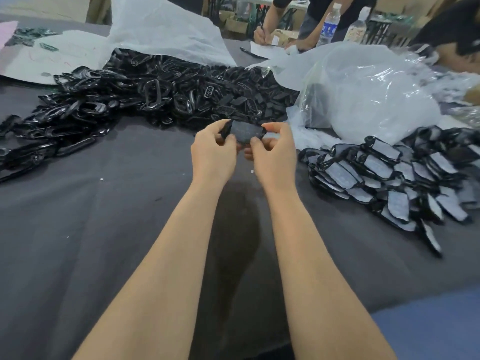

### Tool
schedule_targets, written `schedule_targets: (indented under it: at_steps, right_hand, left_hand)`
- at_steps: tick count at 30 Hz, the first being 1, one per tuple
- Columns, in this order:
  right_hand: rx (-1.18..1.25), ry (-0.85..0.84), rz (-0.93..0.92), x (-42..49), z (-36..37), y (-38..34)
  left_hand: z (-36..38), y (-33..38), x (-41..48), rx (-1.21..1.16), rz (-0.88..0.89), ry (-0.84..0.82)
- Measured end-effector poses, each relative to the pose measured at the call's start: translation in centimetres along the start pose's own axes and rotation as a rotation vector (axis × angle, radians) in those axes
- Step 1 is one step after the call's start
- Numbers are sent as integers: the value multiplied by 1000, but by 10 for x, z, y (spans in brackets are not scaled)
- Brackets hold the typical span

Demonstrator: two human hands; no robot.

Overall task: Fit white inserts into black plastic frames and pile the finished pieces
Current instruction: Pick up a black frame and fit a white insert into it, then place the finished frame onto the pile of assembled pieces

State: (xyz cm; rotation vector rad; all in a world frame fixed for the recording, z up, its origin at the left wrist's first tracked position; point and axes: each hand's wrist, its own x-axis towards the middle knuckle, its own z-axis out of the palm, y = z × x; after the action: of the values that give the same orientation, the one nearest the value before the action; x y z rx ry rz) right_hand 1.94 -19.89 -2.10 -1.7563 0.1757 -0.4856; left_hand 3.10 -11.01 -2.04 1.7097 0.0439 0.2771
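Note:
Both hands hold one black plastic frame with a pale grey-white insert (244, 131) lying in it, above the middle of the dark table. My left hand (214, 152) grips its left end and my right hand (272, 152) pinches its right end. A big heap of empty black frames (124, 97) spreads across the table's far left and centre. A pile of finished pieces (405, 178), black rims around whitish inserts, lies to the right.
A grey cloth covers the table (130, 216). A clear plastic bag (363, 92) bulges behind the finished pile and a white bag (161, 27) lies at the back. Another person (293, 22) leans over paper at the far edge beside a water bottle (330, 24).

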Motion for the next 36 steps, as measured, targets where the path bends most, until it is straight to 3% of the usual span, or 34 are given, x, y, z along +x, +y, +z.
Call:
schedule_targets:
  at_steps: [4,8,15,18,22,25,32,36]
  right_hand:
    - [-71,202,12,4,-56,4]
    - [-248,380,-18,4,-108,16]
    - [-632,446,100,7,-150,36]
    - [-667,470,88,10,-148,33]
    - [-623,498,-49,12,-125,20]
    - [-588,383,-126,15,-88,9]
    - [-688,-199,-139,29,29,0]
    - [-651,-270,-157,30,81,-1]
  left_hand:
    - [58,17,-14,-25,50,-120]
    - [110,31,-34,120,137,-181]
    - [158,23,-52,582,182,-236]
    - [160,25,-51,581,179,-241]
    - [143,30,-38,325,38,-206]
    - [108,28,-18,95,-13,-83]
    - [4,8,30,-112,-162,234]
    - [-42,-9,48,-188,-271,354]
